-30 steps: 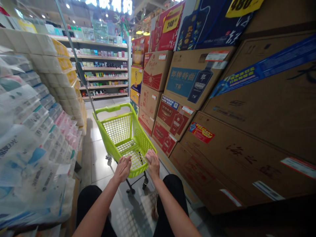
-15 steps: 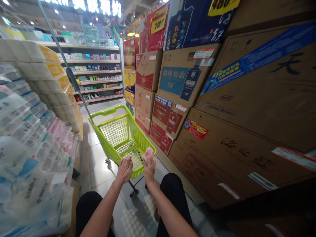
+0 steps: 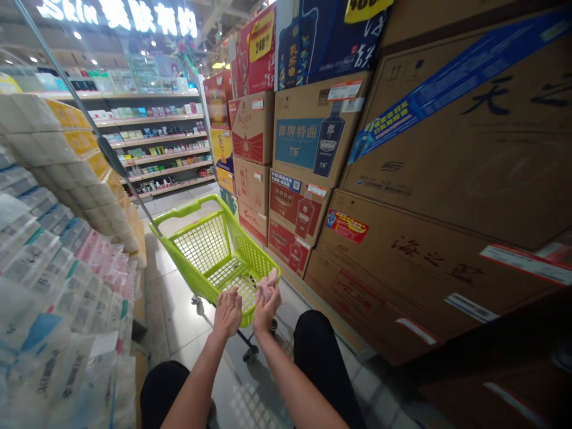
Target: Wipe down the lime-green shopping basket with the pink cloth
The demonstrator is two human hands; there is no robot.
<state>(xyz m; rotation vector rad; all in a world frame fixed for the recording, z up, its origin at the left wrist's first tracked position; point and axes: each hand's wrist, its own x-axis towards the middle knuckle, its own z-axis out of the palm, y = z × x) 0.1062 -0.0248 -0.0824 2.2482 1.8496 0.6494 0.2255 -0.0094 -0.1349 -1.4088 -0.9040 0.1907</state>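
A lime-green shopping cart (image 3: 196,247) with a lattice basket stands right in front of me, and its basket looks bare inside. At its near rim my left hand (image 3: 229,313) is closed, fingers curled over the edge. A crumpled pink cloth (image 3: 267,286) is bunched in my right hand (image 3: 264,310), which is closed beside the cart's near right corner. The fingertips of that hand are partly hidden by the cloth. A long thin pole (image 3: 111,155) with a dark sleeve rises from the cart's far left side.
Stacked cardboard boxes (image 3: 308,140) wall the right side close by. On the left are piles of plastic-wrapped paper packs (image 3: 53,298) and yellow-white packs (image 3: 75,161). Shelves (image 3: 152,122) of small goods stand ahead. Tiled floor (image 3: 167,292) runs between, with my knees (image 3: 319,351) bent low.
My view has turned slightly right, so boxes and shelves sit farther left. Both hands stay at the cart's near end, and the pink cloth is still in my right hand.
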